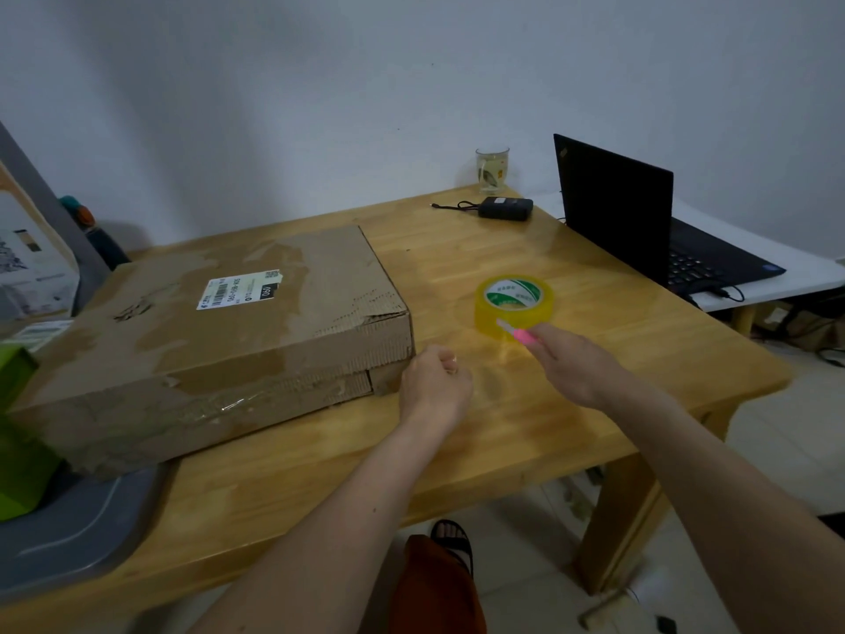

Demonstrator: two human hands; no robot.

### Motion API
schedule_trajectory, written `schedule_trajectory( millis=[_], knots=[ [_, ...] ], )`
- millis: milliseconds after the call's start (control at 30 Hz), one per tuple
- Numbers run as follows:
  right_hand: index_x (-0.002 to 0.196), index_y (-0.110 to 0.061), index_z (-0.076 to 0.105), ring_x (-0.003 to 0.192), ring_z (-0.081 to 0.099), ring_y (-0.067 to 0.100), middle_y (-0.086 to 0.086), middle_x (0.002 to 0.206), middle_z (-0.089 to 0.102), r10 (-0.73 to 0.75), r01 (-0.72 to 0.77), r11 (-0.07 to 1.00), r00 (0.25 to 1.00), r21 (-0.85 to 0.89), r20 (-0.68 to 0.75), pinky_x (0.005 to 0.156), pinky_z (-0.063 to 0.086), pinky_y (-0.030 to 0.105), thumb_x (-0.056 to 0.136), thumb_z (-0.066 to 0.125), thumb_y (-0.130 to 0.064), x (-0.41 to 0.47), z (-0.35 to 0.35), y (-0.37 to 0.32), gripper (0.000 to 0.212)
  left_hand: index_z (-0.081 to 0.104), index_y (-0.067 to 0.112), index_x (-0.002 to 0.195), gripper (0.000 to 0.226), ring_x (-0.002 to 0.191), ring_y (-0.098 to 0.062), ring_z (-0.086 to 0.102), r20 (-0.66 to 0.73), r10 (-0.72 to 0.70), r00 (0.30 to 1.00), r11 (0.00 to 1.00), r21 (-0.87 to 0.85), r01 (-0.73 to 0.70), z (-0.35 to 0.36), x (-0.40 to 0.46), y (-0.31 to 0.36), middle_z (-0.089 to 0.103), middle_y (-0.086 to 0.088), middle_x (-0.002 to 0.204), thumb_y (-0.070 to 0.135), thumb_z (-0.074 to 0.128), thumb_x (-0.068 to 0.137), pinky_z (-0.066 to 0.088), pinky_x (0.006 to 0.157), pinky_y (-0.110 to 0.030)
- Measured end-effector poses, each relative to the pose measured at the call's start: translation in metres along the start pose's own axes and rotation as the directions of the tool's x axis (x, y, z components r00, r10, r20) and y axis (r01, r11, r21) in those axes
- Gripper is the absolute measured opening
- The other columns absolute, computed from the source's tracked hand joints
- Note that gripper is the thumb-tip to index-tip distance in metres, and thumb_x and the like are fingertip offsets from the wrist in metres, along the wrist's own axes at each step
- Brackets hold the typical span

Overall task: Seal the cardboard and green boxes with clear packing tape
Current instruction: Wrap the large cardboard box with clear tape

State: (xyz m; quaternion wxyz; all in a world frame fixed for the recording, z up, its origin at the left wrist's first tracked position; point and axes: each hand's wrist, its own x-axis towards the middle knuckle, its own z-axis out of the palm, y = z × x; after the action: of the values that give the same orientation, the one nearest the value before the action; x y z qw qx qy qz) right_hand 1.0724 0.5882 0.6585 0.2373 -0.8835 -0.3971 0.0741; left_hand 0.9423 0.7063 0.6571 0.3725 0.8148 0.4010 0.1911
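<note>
Flat cardboard box (219, 331) lying on the wooden desk (571, 404), worn and torn at its near right corner, white shipping label (238, 289) on top. Green box (20, 432) at the far left edge, only partly in view. Roll of clear packing tape (514, 307) lying flat to the right of the cardboard box, apart from it. Left hand (434, 386) curled just beside the box's torn corner, possibly pinching something small; hard to tell. Right hand (571, 363) gripping a pink tool (519, 334), its tip touching the tape roll's near side. Open black laptop (640, 221), black adapter (505, 208) and glass cup (492, 170) toward the back.
</note>
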Motion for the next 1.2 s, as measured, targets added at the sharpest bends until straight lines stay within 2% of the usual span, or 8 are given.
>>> schedule_trajectory(
  millis=[100, 267, 400, 533, 800, 933, 1000, 1200],
  knots=[
    [0.108, -0.014, 0.055, 0.086, 0.053, 0.026, 0.008, 0.101, 0.057, -0.013, 0.011, 1.0, 0.997, -0.029, -0.08, 0.073, 0.045, 0.041, 0.103, 0.031, -0.039, 0.004, 0.004, -0.003, 0.035, 0.059, 0.013, 0.127, 0.034, 0.109, -0.015, 0.059, 0.011, 0.01, 1.0, 1.0, -0.008, -0.01, -0.001, 0.0, -0.001, 0.063, 0.002, 0.118, 0.023, 0.058, 0.095, 0.046, 0.089, -0.025],
    [0.131, -0.02, 0.056, 0.114, 0.046, 0.032, 0.013, 0.117, 0.058, 0.041, -0.07, 0.99, 0.975, -0.126, -0.218, 0.086, 0.045, 0.044, 0.105, 0.028, -0.036, 0.008, 0.0, -0.009, 0.041, 0.06, 0.014, 0.127, 0.032, 0.108, -0.014, 0.058, 0.022, 0.017, 1.0, 1.0, -0.012, -0.017, 0.0, -0.001, -0.005, 0.058, 0.006, 0.108, 0.023, 0.059, 0.096, 0.044, 0.087, -0.022],
    [0.117, -0.011, 0.063, 0.118, 0.035, 0.031, 0.017, 0.126, 0.049, 0.062, -0.078, 0.99, 0.989, -0.118, -0.138, 0.093, 0.035, 0.042, 0.104, 0.035, -0.032, 0.017, -0.001, -0.01, 0.037, 0.061, 0.013, 0.125, 0.031, 0.105, -0.013, 0.058, 0.006, 0.022, 1.0, 0.999, -0.032, -0.021, -0.002, 0.002, -0.005, 0.061, 0.005, 0.108, 0.022, 0.059, 0.095, 0.042, 0.085, -0.02],
    [0.106, -0.012, 0.065, 0.14, 0.021, 0.025, 0.003, 0.155, 0.029, 0.024, -0.038, 0.995, 0.987, -0.087, -0.161, 0.104, 0.033, 0.041, 0.1, 0.049, -0.029, 0.019, 0.002, -0.011, 0.025, 0.063, 0.013, 0.123, 0.028, 0.097, -0.009, 0.055, -0.014, 0.023, 1.0, 0.998, -0.053, -0.024, -0.005, 0.003, -0.009, 0.063, 0.003, 0.111, 0.021, 0.059, 0.096, 0.043, 0.085, -0.02],
    [0.088, -0.019, 0.048, 0.145, 0.017, 0.018, -0.005, 0.158, 0.027, -0.017, 0.01, 0.984, 0.999, -0.178, -0.036, 0.109, 0.036, 0.045, 0.1, 0.048, -0.023, 0.018, 0.003, -0.004, 0.012, 0.068, 0.014, 0.119, 0.025, 0.098, -0.008, 0.056, -0.083, 0.006, 0.997, 0.998, -0.06, -0.011, -0.007, 0.003, -0.012, 0.067, 0.004, 0.113, 0.02, 0.056, 0.098, 0.042, 0.085, -0.019],
    [0.103, -0.014, 0.056, 0.143, 0.019, 0.021, -0.003, 0.157, 0.029, -0.031, 0.017, 0.966, 0.998, -0.258, -0.048, 0.103, 0.041, 0.044, 0.1, 0.048, -0.021, 0.02, 0.011, -0.012, 0.011, 0.072, 0.017, 0.102, 0.016, 0.089, -0.007, 0.057, -0.187, -0.027, 0.982, 0.996, -0.088, 0.011, -0.004, -0.001, -0.017, 0.063, 0.01, 0.092, 0.019, 0.058, 0.096, 0.04, 0.078, -0.019],
    [0.113, -0.01, 0.057, 0.142, 0.02, 0.022, -0.002, 0.157, 0.029, -0.03, 0.01, 0.958, 0.997, -0.288, -0.065, 0.102, 0.043, 0.044, 0.1, 0.048, -0.019, 0.022, 0.017, -0.016, 0.018, 0.073, 0.018, 0.098, 0.015, 0.088, -0.007, 0.058, -0.206, -0.033, 0.978, 0.996, -0.093, 0.014, -0.004, -0.001, -0.02, 0.066, 0.009, 0.093, 0.022, 0.059, 0.096, 0.041, 0.078, -0.019],
    [0.118, -0.012, 0.057, 0.14, 0.024, 0.025, -0.001, 0.155, 0.032, 0.003, -0.042, 0.94, 0.993, -0.339, -0.115, 0.093, 0.047, 0.043, 0.1, 0.048, -0.019, 0.023, 0.023, -0.024, 0.021, 0.077, 0.014, 0.094, 0.017, 0.084, -0.008, 0.062, -0.204, -0.018, 0.979, 0.993, -0.117, -0.006, -0.005, 0.0, -0.022, 0.072, 0.006, 0.09, 0.02, 0.061, 0.095, 0.044, 0.076, -0.02]
  ],
)
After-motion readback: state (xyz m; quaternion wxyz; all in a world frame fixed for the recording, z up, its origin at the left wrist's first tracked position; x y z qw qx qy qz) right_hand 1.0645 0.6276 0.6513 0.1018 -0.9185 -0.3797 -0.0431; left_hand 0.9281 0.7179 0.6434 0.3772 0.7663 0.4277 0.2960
